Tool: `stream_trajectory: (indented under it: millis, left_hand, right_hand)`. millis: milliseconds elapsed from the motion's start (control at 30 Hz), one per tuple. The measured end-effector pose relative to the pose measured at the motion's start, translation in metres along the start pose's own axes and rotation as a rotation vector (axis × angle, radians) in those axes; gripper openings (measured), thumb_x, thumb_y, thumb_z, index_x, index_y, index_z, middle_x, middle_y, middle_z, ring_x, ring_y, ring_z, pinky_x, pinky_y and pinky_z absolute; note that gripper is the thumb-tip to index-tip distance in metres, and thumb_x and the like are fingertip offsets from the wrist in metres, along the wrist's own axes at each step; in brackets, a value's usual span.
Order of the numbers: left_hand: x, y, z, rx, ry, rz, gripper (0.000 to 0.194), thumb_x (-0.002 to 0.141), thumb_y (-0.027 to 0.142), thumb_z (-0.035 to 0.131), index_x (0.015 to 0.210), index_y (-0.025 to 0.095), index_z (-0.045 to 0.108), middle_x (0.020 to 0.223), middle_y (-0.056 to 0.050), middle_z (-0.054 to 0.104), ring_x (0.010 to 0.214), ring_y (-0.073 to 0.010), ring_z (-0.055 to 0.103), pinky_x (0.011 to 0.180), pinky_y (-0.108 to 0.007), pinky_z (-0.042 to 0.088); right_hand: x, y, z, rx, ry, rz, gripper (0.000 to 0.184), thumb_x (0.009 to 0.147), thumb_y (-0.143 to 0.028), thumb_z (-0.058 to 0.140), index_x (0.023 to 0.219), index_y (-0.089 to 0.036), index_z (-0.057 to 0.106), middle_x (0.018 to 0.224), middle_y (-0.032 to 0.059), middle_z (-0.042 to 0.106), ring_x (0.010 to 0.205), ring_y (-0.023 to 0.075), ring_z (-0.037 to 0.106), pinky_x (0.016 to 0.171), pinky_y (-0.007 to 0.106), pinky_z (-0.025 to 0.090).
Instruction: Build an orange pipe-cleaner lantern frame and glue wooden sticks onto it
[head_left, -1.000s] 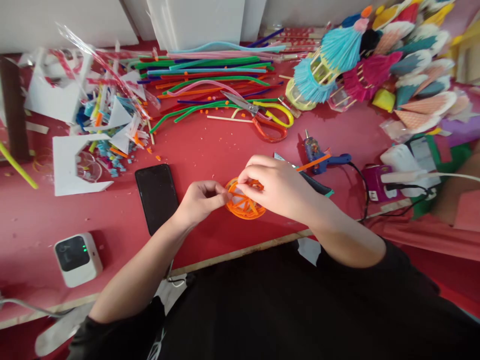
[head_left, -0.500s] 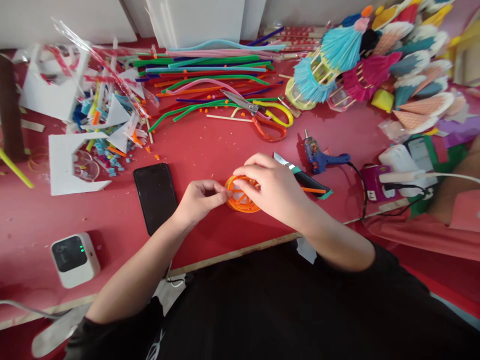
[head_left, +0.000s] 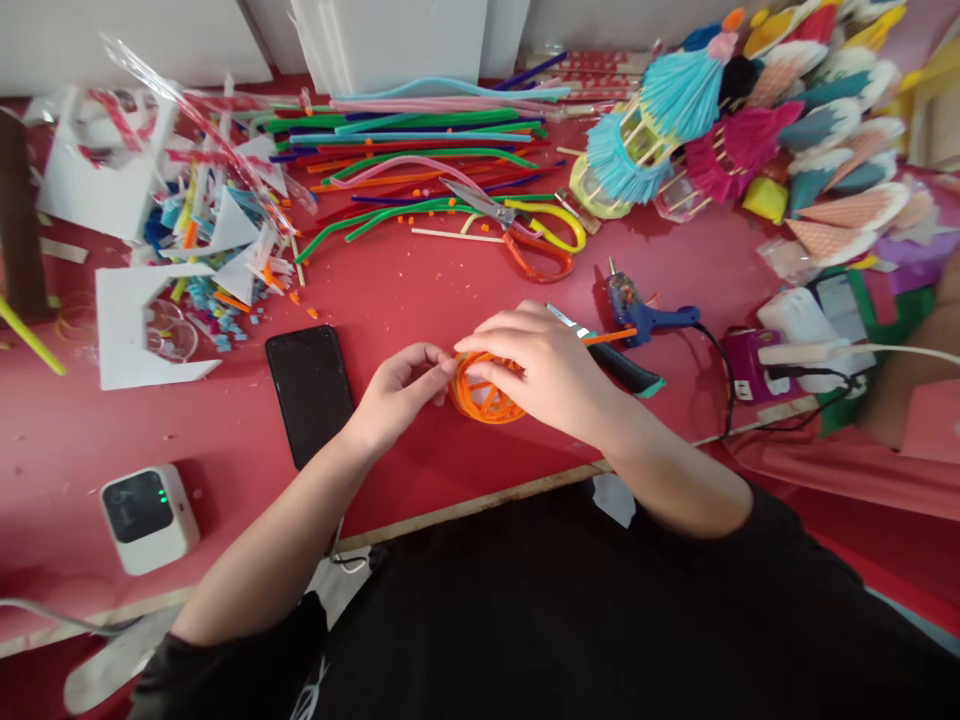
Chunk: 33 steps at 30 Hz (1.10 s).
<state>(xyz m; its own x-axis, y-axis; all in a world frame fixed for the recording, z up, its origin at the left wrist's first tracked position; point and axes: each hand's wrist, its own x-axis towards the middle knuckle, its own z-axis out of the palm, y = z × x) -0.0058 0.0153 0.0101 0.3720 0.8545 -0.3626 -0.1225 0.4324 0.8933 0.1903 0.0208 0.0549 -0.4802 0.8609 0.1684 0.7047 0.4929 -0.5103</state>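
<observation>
A round orange piece [head_left: 487, 408], coiled from fuzzy pipe cleaner with spoke-like strips across its middle, lies near the table's front edge. My left hand [head_left: 397, 392] is at its left rim, thumb and forefinger pinched together on the orange pipe cleaner. Over the right part of the piece, my right hand [head_left: 551, 365] has its fingers bent and closed on the same pipe cleaner; its palm hides part of the coil. The loose orange pipe cleaner end [head_left: 619, 335] sticks out beyond my right hand, above a cutting tool with a black and teal handle [head_left: 634, 374].
A black phone [head_left: 309, 395] lies left of my hands, with a white device [head_left: 150, 518] nearer the edge. Scissors [head_left: 544, 252] and a blue glue gun [head_left: 637, 310] lie behind. Pipe cleaners [head_left: 427, 150], scraps [head_left: 217, 240] and paper-trimmed crafts [head_left: 637, 150] fill the back. A cable runs right.
The loose pipe cleaner end has swung away from me, from across the cutting tool's handle to above it. My left fingers have shifted slightly up along the coil's rim.
</observation>
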Motion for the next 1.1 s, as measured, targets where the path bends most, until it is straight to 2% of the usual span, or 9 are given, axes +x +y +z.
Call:
stream_trajectory:
  millis: [100, 267, 533, 667, 767, 867, 1000, 1100]
  left_hand:
    - [0.000, 0.000, -0.001, 0.051, -0.052, 0.011, 0.027, 0.078, 0.038, 0.080, 0.085, 0.016, 0.066, 0.074, 0.001, 0.063, 0.062, -0.0088, 0.055, 0.062, -0.022, 0.047]
    - [0.000, -0.001, -0.004, 0.122, -0.089, 0.057, 0.023, 0.078, 0.035, 0.079, 0.079, 0.015, 0.067, 0.077, -0.001, 0.065, 0.070, -0.0115, 0.059, 0.069, -0.024, 0.049]
    - [0.001, -0.002, -0.005, 0.146, -0.066, 0.057, 0.025, 0.074, 0.037, 0.080, 0.075, 0.016, 0.068, 0.076, -0.001, 0.065, 0.070, -0.0127, 0.059, 0.068, -0.024, 0.048]
    - [0.000, -0.001, -0.005, 0.157, -0.047, 0.037, 0.018, 0.076, 0.033, 0.074, 0.075, 0.016, 0.070, 0.077, -0.002, 0.066, 0.071, -0.0131, 0.059, 0.070, -0.024, 0.049]
    - [-0.001, -0.001, -0.004, 0.135, -0.030, 0.044, 0.017, 0.079, 0.032, 0.067, 0.074, 0.016, 0.070, 0.076, -0.002, 0.065, 0.068, -0.0127, 0.058, 0.069, -0.025, 0.050]
    - [-0.001, 0.001, -0.005, 0.147, -0.033, 0.048, 0.015, 0.079, 0.030, 0.067, 0.075, 0.016, 0.070, 0.078, -0.002, 0.066, 0.070, -0.0133, 0.059, 0.070, -0.025, 0.051]
    - [-0.001, 0.005, -0.007, 0.153, -0.075, 0.025, 0.014, 0.079, 0.028, 0.071, 0.084, 0.015, 0.071, 0.074, 0.000, 0.065, 0.067, -0.0110, 0.060, 0.068, -0.023, 0.051]
    - [-0.001, 0.006, -0.008, 0.091, -0.092, -0.013, 0.023, 0.079, 0.031, 0.075, 0.093, 0.015, 0.068, 0.074, 0.001, 0.067, 0.061, -0.0088, 0.060, 0.062, -0.021, 0.053]
  right_hand:
    - [-0.001, -0.001, 0.002, 0.013, 0.035, -0.004, 0.028, 0.090, -0.015, 0.069, 0.117, -0.015, 0.073, 0.105, 0.0069, 0.079, 0.081, 0.0195, 0.062, 0.082, 0.035, 0.050]
    - [-0.003, 0.000, 0.002, 0.051, 0.000, -0.034, 0.028, 0.091, -0.012, 0.064, 0.117, -0.016, 0.072, 0.105, 0.0064, 0.079, 0.084, 0.0200, 0.062, 0.081, 0.035, 0.051]
    - [-0.003, -0.004, -0.006, 0.054, -0.062, 0.044, 0.027, 0.095, -0.011, 0.056, 0.116, -0.016, 0.071, 0.106, 0.0093, 0.079, 0.091, 0.0227, 0.065, 0.085, 0.040, 0.053]
    - [-0.001, -0.006, -0.008, 0.059, -0.098, 0.049, 0.028, 0.096, -0.012, 0.054, 0.119, -0.019, 0.069, 0.105, 0.0062, 0.079, 0.092, 0.0221, 0.065, 0.087, 0.040, 0.052]
    - [0.000, -0.005, -0.008, 0.063, -0.105, 0.042, 0.029, 0.096, -0.011, 0.054, 0.120, -0.019, 0.068, 0.106, 0.0061, 0.079, 0.093, 0.0225, 0.064, 0.087, 0.040, 0.052]
    - [-0.001, -0.004, -0.008, 0.067, -0.085, 0.035, 0.029, 0.095, -0.011, 0.055, 0.120, -0.017, 0.067, 0.106, 0.0076, 0.078, 0.094, 0.0229, 0.065, 0.087, 0.040, 0.052]
    - [-0.001, -0.003, -0.007, 0.074, -0.038, 0.023, 0.021, 0.093, -0.009, 0.057, 0.108, -0.017, 0.069, 0.107, 0.0089, 0.074, 0.095, 0.0219, 0.065, 0.089, 0.040, 0.052]
    - [-0.002, -0.003, -0.008, 0.089, -0.027, 0.021, 0.010, 0.092, -0.013, 0.061, 0.091, -0.019, 0.068, 0.100, 0.0066, 0.069, 0.091, 0.0193, 0.064, 0.083, 0.036, 0.051]
